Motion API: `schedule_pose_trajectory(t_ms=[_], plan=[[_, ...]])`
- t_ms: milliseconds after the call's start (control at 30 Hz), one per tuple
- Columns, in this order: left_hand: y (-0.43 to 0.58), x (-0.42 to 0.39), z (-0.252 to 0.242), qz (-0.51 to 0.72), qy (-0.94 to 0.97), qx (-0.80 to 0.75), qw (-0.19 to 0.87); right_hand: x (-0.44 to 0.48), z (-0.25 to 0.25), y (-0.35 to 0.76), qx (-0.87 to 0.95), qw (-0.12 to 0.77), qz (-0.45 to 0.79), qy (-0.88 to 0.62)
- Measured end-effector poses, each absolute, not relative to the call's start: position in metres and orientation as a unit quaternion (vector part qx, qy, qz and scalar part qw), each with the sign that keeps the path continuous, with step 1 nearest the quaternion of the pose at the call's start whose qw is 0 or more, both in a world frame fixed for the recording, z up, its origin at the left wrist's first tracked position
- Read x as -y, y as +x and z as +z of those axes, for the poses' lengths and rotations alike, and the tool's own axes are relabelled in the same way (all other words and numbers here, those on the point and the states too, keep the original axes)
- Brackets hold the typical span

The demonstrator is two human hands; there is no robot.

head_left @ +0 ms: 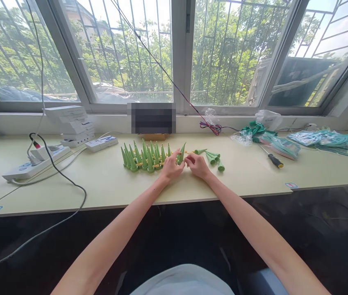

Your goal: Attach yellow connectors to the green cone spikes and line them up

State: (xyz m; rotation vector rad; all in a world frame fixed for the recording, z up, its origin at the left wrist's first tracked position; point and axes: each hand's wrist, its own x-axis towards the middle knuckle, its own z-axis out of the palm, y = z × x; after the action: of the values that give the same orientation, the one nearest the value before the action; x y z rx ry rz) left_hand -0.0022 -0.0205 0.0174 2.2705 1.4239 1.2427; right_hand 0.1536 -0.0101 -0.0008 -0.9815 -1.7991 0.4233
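Our left hand (173, 167) has fingers closed around a green cone (183, 152), right of the upright cones (149, 159); whether our right hand's (197, 165) bunched fingers grip anything, we cannot tell.

The pale tabletop (106, 188) bears green cones (150, 163) about its centre, a power strip (23, 170) at nine o'clock, stacked white boxes (77, 126) at ten, a screwdriver (275, 160) at three.

There are over a dozen green cones (150, 163), two hands (173, 167) and one screwdriver (275, 160).
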Motion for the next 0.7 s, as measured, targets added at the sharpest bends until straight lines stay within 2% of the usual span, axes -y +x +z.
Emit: schedule_pose_trajectory(t_ms=[233,700], plan=[[-0.0028,0.0202,0.0181,0.383,0.769,-0.501,0.109,0.0106,-0.0005,0.1533,0.746,0.499,0.172,-0.407],[-0.0019,0.0162,0.0146,0.401,0.769,-0.482,0.127,0.0118,0.0032,0.1536,0.723,0.521,0.181,-0.417]])
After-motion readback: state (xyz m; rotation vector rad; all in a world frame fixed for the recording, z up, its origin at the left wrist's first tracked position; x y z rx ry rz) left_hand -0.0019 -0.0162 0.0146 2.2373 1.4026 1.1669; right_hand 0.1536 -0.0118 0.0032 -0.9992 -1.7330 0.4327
